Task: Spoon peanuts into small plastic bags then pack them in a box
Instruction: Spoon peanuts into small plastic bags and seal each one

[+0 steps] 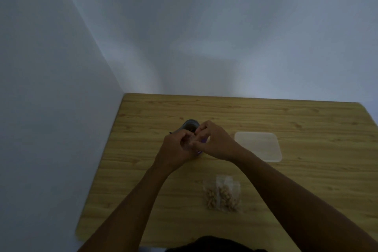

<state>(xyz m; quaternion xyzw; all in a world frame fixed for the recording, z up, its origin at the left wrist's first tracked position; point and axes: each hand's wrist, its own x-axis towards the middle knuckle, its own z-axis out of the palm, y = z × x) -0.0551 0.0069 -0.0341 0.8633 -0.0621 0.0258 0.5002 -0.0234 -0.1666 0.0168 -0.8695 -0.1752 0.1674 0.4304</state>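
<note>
My left hand (177, 149) and my right hand (214, 142) meet over the middle of the wooden table (296, 180), fingers pinched together on a small clear plastic bag (191, 141) that is mostly hidden between them. Just behind the hands stands a dark container (190, 124) with peanuts inside; a purple part (201, 145) shows under my right hand. Two filled bags of peanuts (223, 196) lie on the table nearer to me. A translucent plastic box (258, 146) sits to the right of my hands.
White walls meet in a corner at the table's far left. The table's left edge runs close to the left wall. The scene is dim.
</note>
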